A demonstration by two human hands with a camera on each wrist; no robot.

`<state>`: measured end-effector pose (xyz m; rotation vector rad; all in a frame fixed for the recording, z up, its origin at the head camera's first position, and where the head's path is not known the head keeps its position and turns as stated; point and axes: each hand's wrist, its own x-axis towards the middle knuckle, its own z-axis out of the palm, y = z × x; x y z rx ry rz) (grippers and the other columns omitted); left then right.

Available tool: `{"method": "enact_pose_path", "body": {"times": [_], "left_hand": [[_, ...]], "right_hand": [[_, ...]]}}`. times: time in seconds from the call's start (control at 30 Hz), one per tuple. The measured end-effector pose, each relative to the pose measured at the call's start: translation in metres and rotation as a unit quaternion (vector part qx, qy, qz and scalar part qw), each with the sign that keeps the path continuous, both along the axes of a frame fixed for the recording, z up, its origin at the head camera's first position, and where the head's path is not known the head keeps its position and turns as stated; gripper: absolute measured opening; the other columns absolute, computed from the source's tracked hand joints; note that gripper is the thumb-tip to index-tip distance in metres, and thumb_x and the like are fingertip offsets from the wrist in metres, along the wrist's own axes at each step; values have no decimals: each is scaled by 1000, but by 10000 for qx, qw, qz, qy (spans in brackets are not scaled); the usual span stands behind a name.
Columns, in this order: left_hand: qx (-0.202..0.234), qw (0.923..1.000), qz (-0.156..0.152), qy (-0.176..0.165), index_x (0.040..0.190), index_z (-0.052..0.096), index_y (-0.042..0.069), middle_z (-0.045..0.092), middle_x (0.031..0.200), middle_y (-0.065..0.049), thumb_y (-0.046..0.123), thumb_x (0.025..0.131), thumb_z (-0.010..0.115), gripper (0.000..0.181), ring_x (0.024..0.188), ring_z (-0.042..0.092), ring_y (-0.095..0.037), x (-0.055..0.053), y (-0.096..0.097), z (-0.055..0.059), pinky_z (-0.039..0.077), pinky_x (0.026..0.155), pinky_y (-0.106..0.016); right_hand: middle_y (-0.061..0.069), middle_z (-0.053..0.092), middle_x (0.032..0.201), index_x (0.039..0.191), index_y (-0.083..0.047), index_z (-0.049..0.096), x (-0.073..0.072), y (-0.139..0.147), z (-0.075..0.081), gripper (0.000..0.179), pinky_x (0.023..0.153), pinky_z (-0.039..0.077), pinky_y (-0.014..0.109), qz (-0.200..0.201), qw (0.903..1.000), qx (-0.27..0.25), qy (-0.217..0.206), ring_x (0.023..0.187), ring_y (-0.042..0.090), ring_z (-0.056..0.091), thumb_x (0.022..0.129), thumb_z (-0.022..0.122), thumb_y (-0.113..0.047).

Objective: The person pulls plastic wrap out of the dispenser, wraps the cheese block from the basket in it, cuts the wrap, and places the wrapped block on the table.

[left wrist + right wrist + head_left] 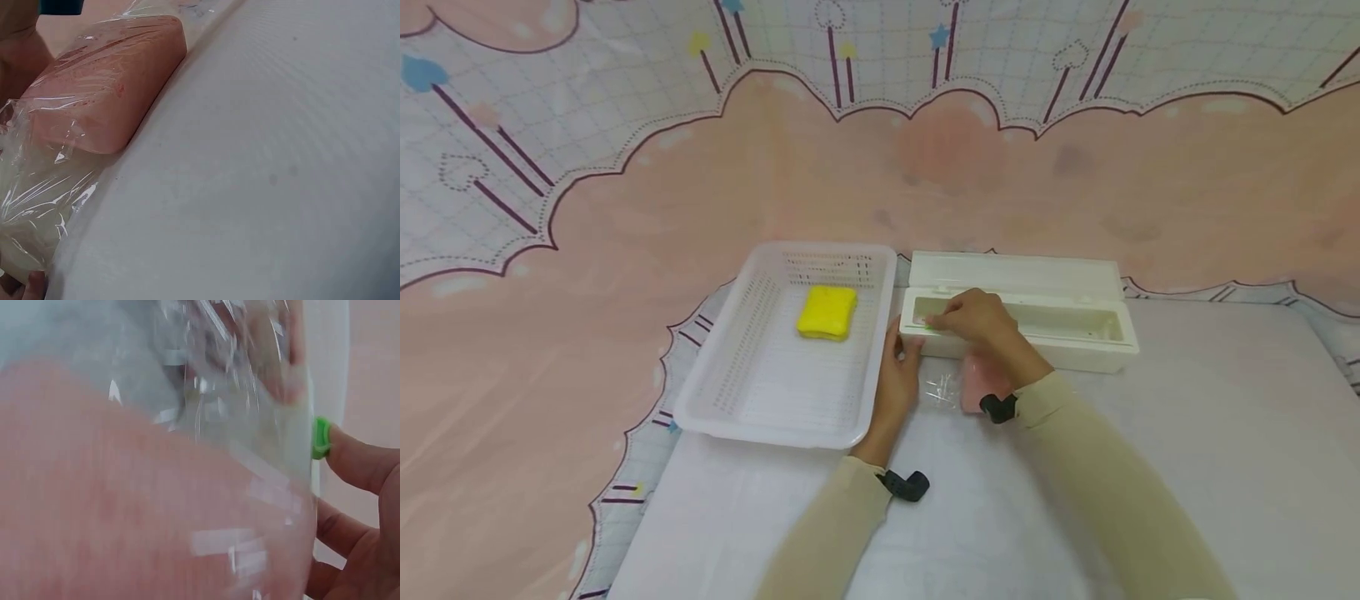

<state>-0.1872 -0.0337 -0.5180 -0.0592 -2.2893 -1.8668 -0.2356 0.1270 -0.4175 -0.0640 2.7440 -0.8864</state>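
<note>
A long white box (1078,357) stands with its lid (1015,275) raised, and my left hand (895,392) grips its left end. Over the box's front left edge, my right hand (981,317) pinches a small green slider (321,437); the right wrist view shows the thumb (359,459) against it. Clear plastic film (942,390) hangs and bunches in front of the box. Beneath my right forearm lies a pink block (115,87), covered by the film in the left wrist view. Only a fingertip (34,286) of my left hand shows there.
To the left, a white perforated basket (752,429) holds a yellow block (827,312). Its right side is close beside my left hand. A white cloth (1225,433) covers the table, and a patterned curtain (1045,192) rises behind it.
</note>
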Motion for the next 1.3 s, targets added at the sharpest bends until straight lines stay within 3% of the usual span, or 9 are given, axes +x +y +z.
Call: {"method": "enact_pose_path", "body": {"times": [0.33,0.6,0.8,1.0,1.03,1.1,1.2,1.3], "left_hand": [[-132,9994,89,-315,157,37,19,54,146,-13,40,103,56,61,133,53,-27,-1,-4,0,45,111,-46],[-142,9995,128,-249,157,37,21,54,147,-12,36,104,56,58,133,54,-26,-1,-3,-1,46,110,-44],[-35,9994,89,-333,157,38,21,54,144,-11,32,104,56,57,131,54,-26,0,0,2,48,107,-43],[-128,9994,135,-287,156,39,21,56,142,-11,34,104,56,56,129,55,-26,1,3,2,47,107,-44],[-133,9994,139,-271,156,39,21,56,142,-11,34,104,56,56,129,55,-26,1,3,2,47,108,-44],[-151,9995,145,-252,156,39,22,56,143,-10,34,104,56,56,129,55,-25,1,3,2,47,108,-43],[-136,9995,151,-227,156,39,22,56,143,-11,34,104,56,56,129,55,-25,2,3,1,48,107,-43],[-166,9995,140,-233,157,38,22,56,142,-11,34,104,56,57,129,55,-25,2,3,2,49,107,-42]], "right_hand": [[20,62,135,115,-9,74,5,55,11,50,103,47,58,294,9980,217,-510,129,43,53,94,66,-53],[24,61,136,120,-6,72,13,107,10,62,97,49,59,240,9955,539,-735,123,44,55,92,63,-62],[24,67,122,112,-3,72,21,134,15,57,86,51,53,349,9957,755,-397,109,41,60,93,64,-57],[12,59,90,89,-8,61,28,161,20,69,80,44,71,-180,9888,1387,-522,86,32,55,81,65,-77],[10,54,86,86,-9,57,30,167,20,72,77,44,70,-266,9874,1439,-595,83,30,53,79,65,-80],[8,49,81,83,-8,54,31,180,19,74,71,47,57,-225,9870,1467,-614,78,27,50,78,64,-81],[8,50,81,87,-3,58,34,198,17,74,62,43,38,-117,9879,1403,-651,77,26,49,82,64,-77],[8,51,79,86,-3,61,38,215,17,70,59,39,32,-131,9884,1383,-606,77,26,49,84,65,-72]]}}
